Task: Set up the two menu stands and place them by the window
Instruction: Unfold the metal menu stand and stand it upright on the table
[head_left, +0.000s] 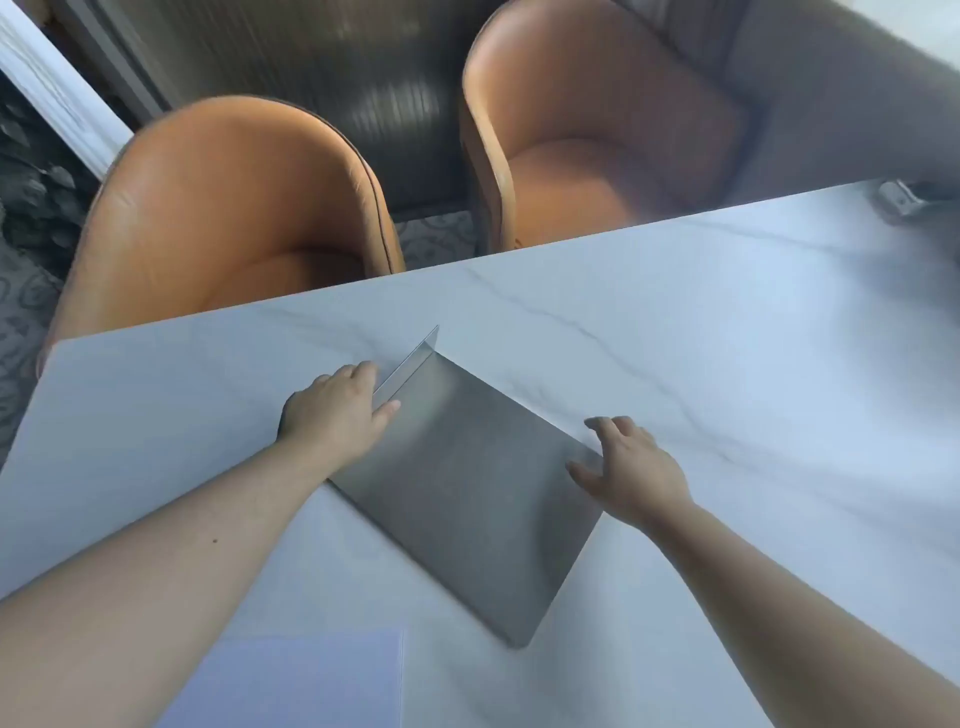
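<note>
A flat, brushed-metal menu stand (467, 499) with rounded corners and one upturned lip is seen lying on the white, grey-veined marble table (727, 364), its long axis running diagonally, the lip end pointed away toward the left orange leather tub chair (218, 208). The lip is pinched by the left hand (337, 410), thumb on the plate face. The right hand (631, 467) is held spread, fingers loose, over the plate's right corner; contact cannot be told.
</note>
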